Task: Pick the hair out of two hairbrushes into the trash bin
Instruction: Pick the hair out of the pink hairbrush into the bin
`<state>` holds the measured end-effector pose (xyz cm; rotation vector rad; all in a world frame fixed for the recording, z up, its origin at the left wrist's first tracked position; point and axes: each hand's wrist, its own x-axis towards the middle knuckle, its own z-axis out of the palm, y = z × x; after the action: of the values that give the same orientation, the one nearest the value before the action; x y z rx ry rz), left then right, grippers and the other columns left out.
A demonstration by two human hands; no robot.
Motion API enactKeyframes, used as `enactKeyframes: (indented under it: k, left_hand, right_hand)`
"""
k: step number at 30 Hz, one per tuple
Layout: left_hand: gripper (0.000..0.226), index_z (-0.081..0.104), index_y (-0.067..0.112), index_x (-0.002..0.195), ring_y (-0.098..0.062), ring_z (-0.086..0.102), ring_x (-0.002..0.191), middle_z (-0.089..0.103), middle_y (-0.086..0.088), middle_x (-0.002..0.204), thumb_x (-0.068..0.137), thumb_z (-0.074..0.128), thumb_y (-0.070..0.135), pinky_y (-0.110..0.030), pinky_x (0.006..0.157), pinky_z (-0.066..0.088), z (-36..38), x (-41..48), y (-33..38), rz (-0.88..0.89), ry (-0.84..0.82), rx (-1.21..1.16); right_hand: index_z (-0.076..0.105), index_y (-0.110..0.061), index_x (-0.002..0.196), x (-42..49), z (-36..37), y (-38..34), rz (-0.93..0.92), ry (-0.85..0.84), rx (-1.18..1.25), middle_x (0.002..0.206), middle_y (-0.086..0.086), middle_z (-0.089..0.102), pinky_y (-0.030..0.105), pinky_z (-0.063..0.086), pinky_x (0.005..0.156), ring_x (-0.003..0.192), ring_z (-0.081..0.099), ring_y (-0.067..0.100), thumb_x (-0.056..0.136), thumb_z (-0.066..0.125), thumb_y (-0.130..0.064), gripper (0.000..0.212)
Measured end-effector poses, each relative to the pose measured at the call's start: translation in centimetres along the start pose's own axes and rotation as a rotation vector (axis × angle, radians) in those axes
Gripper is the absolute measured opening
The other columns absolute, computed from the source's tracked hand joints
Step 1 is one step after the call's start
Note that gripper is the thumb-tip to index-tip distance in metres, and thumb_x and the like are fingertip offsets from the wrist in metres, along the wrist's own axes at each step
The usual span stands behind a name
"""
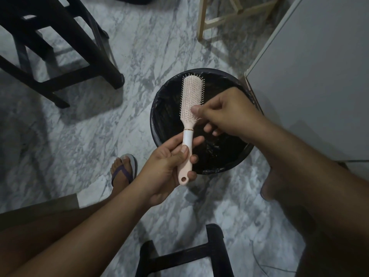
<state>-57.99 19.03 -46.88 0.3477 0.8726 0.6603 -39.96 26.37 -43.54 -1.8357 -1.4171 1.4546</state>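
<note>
A pale pink hairbrush (192, 90) with a white band on its handle is held upright over a round black trash bin (165, 108) lined with a black bag. My left hand (169, 166) grips the brush by its handle. My right hand (223, 112) is at the lower right of the bristle pad, thumb and fingers pinched together among the bristles. Whether hair is between the fingertips is too small to tell. Only one hairbrush is in view.
The floor is grey-white marble. A dark wooden chair (65, 56) stands at the upper left, a light wooden stool frame (219, 19) at the top, a white cabinet (311, 76) right of the bin, a black stool (185, 256) at the bottom. My foot in a purple sandal (123, 170) rests left of the bin.
</note>
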Motion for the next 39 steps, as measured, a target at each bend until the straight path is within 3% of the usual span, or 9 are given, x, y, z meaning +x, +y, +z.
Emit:
enactKeyframes:
  k: [5, 7, 11, 15, 20, 23, 26, 31, 39]
  left_hand:
    - [0.044, 0.051, 0.012, 0.141, -0.013, 0.057, 0.074, 0.065, -0.009, 0.134, 0.098, 0.048, 0.006, -0.027, 0.055, 0.044, 0.2, 0.0, 0.2, 0.005, -0.020, -0.024]
    - [0.045, 0.052, 0.012, 0.140, -0.012, 0.057, 0.073, 0.065, -0.009, 0.134, 0.096, 0.048, 0.005, -0.027, 0.054, 0.044, 0.3, 0.0, 0.4, 0.019, -0.030, -0.036]
    - [0.046, 0.051, 0.011, 0.142, -0.012, 0.058, 0.073, 0.065, -0.008, 0.135, 0.096, 0.048, 0.005, -0.027, 0.054, 0.045, -0.1, 0.0, 0.2, -0.006, -0.004, -0.052]
    - [0.044, 0.051, 0.012, 0.141, -0.012, 0.058, 0.073, 0.064, -0.008, 0.136, 0.098, 0.047, 0.005, -0.028, 0.055, 0.045, -0.5, -0.2, -0.1, -0.017, 0.014, -0.031]
    - [0.042, 0.052, 0.013, 0.141, -0.012, 0.057, 0.073, 0.065, -0.008, 0.135, 0.100, 0.046, 0.005, -0.028, 0.055, 0.044, -0.2, 0.1, -0.4, -0.036, 0.022, -0.037]
    - [0.040, 0.052, 0.013, 0.140, -0.013, 0.056, 0.074, 0.065, -0.009, 0.135, 0.101, 0.046, 0.004, -0.028, 0.055, 0.044, -0.1, 0.0, -0.6, -0.029, 0.041, 0.005]
    - [0.039, 0.053, 0.014, 0.139, -0.014, 0.055, 0.075, 0.066, -0.007, 0.134, 0.102, 0.046, 0.005, -0.029, 0.056, 0.045, -0.2, -0.2, -0.7, 0.005, 0.063, 0.105]
    - [0.039, 0.054, 0.015, 0.138, -0.014, 0.054, 0.075, 0.067, -0.006, 0.133, 0.101, 0.047, 0.002, -0.027, 0.053, 0.046, -0.3, -0.2, -0.7, 0.039, 0.096, 0.195]
    - [0.039, 0.054, 0.012, 0.138, -0.014, 0.053, 0.073, 0.066, -0.008, 0.134, 0.101, 0.047, 0.003, -0.027, 0.051, 0.046, -0.1, -0.2, -0.7, 0.033, 0.092, 0.148]
  right_hand:
    - [0.077, -0.013, 0.079, 0.0, -0.9, -0.3, -0.133, 0.041, -0.217, 0.066, -0.002, 0.075, 0.020, 0.054, 0.050, 0.050, 0.068, 0.006, 0.092, 0.070, -0.035, 0.026]
    - [0.073, -0.010, 0.082, 0.2, -1.4, -0.5, -0.131, 0.034, -0.121, 0.068, -0.002, 0.074, 0.023, 0.052, 0.047, 0.050, 0.065, 0.007, 0.098, 0.062, -0.030, 0.028]
    - [0.062, -0.017, 0.082, 1.5, -3.3, -0.7, -0.097, 0.330, 0.179, 0.067, -0.007, 0.063, 0.018, 0.045, 0.040, 0.045, 0.053, 0.000, 0.106, 0.045, -0.027, 0.030]
    - [0.066, -0.018, 0.098, 1.8, -3.3, 0.3, -0.183, 0.249, 0.041, 0.092, -0.004, 0.073, 0.020, 0.052, 0.053, 0.059, 0.062, 0.012, 0.097, 0.060, -0.016, 0.006]
    - [0.073, -0.025, 0.097, 0.8, -0.5, 1.2, -0.376, 0.103, -0.401, 0.100, -0.008, 0.058, 0.019, 0.050, 0.071, 0.065, 0.061, 0.004, 0.082, 0.078, -0.033, 0.017]
    - [0.072, -0.029, 0.108, 0.7, -0.3, 0.9, -0.365, 0.091, -0.539, 0.107, -0.008, 0.053, 0.031, 0.053, 0.079, 0.076, 0.055, 0.005, 0.080, 0.077, -0.046, 0.032]
    - [0.070, -0.032, 0.107, 0.4, -0.1, 0.4, -0.356, 0.109, -0.606, 0.105, -0.011, 0.051, 0.033, 0.052, 0.076, 0.084, 0.055, 0.008, 0.078, 0.076, -0.053, 0.036]
    - [0.070, -0.021, 0.087, 0.3, 0.9, 0.2, -0.322, 0.171, -0.611, 0.101, -0.007, 0.051, 0.033, 0.049, 0.073, 0.088, 0.058, 0.015, 0.086, 0.073, -0.040, 0.019]
    - [0.071, -0.017, 0.100, 0.1, 1.2, 0.4, -0.447, 0.187, -0.692, 0.113, -0.002, 0.055, 0.038, 0.052, 0.075, 0.093, 0.063, 0.021, 0.091, 0.068, -0.031, 0.016]
